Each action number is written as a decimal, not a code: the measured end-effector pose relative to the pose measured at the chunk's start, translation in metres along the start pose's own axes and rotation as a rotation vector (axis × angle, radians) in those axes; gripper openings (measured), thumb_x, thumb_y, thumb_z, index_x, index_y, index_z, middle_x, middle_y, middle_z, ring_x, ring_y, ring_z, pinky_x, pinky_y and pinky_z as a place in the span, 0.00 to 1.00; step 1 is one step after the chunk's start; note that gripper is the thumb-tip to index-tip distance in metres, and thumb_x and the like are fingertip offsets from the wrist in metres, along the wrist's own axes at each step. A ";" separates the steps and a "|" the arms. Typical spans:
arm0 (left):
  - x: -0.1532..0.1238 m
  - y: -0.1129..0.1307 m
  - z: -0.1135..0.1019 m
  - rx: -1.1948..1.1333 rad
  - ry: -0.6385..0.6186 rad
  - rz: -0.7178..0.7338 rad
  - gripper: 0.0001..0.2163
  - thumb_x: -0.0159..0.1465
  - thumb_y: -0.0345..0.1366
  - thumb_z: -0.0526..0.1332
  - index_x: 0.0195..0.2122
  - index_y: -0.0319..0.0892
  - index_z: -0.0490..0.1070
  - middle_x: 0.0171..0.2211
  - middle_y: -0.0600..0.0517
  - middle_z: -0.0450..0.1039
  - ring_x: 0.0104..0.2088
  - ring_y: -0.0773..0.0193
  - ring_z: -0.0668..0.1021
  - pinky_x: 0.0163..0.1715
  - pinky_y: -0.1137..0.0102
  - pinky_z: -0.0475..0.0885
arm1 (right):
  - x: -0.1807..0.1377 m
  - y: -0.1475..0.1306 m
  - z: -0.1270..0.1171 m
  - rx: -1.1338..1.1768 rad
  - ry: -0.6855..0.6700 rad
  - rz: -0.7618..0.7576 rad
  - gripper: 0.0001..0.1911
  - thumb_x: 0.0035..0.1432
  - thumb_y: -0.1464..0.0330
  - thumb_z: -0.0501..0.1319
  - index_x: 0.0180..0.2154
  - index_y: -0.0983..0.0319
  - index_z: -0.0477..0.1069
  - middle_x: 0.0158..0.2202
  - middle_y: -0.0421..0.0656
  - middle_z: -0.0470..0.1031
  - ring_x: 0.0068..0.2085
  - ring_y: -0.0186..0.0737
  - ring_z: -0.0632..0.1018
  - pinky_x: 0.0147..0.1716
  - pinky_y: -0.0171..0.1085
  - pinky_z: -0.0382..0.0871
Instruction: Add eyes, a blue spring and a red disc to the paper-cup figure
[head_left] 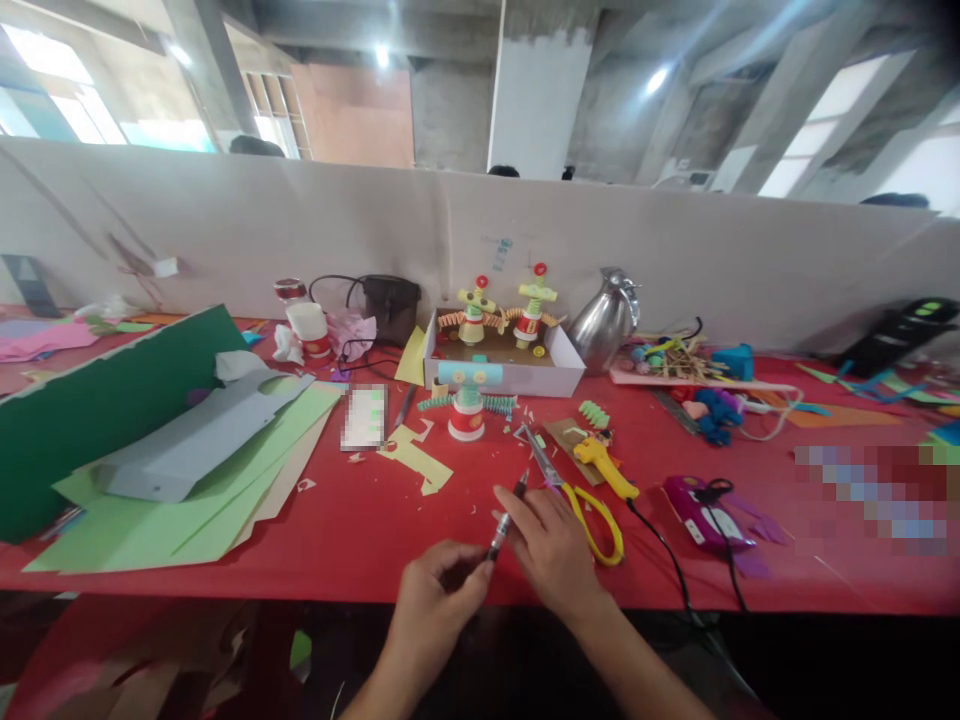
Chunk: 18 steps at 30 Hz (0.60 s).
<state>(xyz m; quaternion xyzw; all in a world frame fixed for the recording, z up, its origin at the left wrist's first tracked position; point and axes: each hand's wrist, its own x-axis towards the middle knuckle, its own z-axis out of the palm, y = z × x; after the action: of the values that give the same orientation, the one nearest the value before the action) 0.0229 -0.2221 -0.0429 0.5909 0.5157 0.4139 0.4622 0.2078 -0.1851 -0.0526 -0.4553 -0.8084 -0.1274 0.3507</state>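
Both my hands meet at the near edge of the red table (360, 520) on a slim dark pen (507, 517). My left hand (437, 595) pinches its lower end, fingers closed. My right hand (551, 545) grips the pen's upper part with thumb and fingers. Yellow-handled scissors (581, 500) lie just right of my right hand. A paper-cup figure (468, 400) with a blue head and green spring arms stands beyond the pen.
Green paper sheets (187, 480) and a grey cardboard piece (195, 440) cover the left. A white box (502, 365) with two cup figures, a steel jug (606, 320), a yellow glue gun (604, 462), a purple tool (705, 510) and craft scraps sit behind and right.
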 end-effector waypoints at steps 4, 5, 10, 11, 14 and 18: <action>0.008 0.012 -0.002 -0.083 0.046 0.005 0.14 0.62 0.46 0.62 0.42 0.43 0.79 0.35 0.49 0.78 0.34 0.62 0.77 0.37 0.68 0.73 | 0.023 0.001 0.003 0.192 0.148 0.096 0.14 0.66 0.69 0.58 0.53 0.61 0.72 0.39 0.47 0.77 0.40 0.44 0.77 0.41 0.42 0.72; 0.017 0.013 -0.008 -0.108 0.112 0.019 0.16 0.62 0.46 0.63 0.47 0.44 0.76 0.39 0.48 0.77 0.36 0.62 0.77 0.38 0.68 0.73 | 0.031 0.004 0.001 0.262 0.191 0.141 0.13 0.66 0.69 0.58 0.51 0.60 0.72 0.39 0.46 0.78 0.40 0.43 0.78 0.41 0.41 0.72; 0.109 0.019 -0.045 -0.262 0.354 0.116 0.26 0.57 0.44 0.68 0.56 0.48 0.66 0.48 0.48 0.74 0.45 0.60 0.75 0.43 0.66 0.70 | 0.094 0.020 -0.006 0.624 0.430 0.456 0.14 0.67 0.61 0.56 0.34 0.60 0.77 0.25 0.38 0.73 0.29 0.35 0.75 0.30 0.35 0.69; 0.132 0.021 -0.050 -0.323 0.360 0.139 0.26 0.56 0.43 0.70 0.55 0.48 0.66 0.49 0.48 0.74 0.48 0.59 0.75 0.45 0.65 0.70 | 0.108 0.023 -0.005 0.690 0.473 0.497 0.17 0.68 0.60 0.55 0.32 0.60 0.76 0.22 0.37 0.70 0.26 0.34 0.74 0.28 0.35 0.67; 0.189 0.026 -0.057 -0.436 0.369 0.175 0.18 0.55 0.43 0.70 0.44 0.47 0.69 0.44 0.48 0.75 0.47 0.56 0.76 0.46 0.62 0.70 | 0.146 0.035 0.005 0.919 0.553 0.521 0.11 0.66 0.61 0.57 0.40 0.59 0.75 0.20 0.33 0.67 0.24 0.33 0.71 0.27 0.34 0.66; 0.223 0.028 -0.055 -0.467 0.387 0.196 0.14 0.56 0.46 0.69 0.35 0.48 0.67 0.36 0.50 0.74 0.42 0.58 0.76 0.42 0.62 0.71 | 0.163 0.046 0.028 1.012 0.592 0.519 0.09 0.58 0.64 0.65 0.41 0.58 0.74 0.26 0.35 0.74 0.28 0.33 0.74 0.30 0.34 0.69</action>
<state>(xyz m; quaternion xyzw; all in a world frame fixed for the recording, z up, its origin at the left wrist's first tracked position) 0.0045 0.0047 -0.0008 0.4259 0.4259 0.6684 0.4364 0.1776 -0.0398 0.0339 -0.3598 -0.5011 0.2385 0.7501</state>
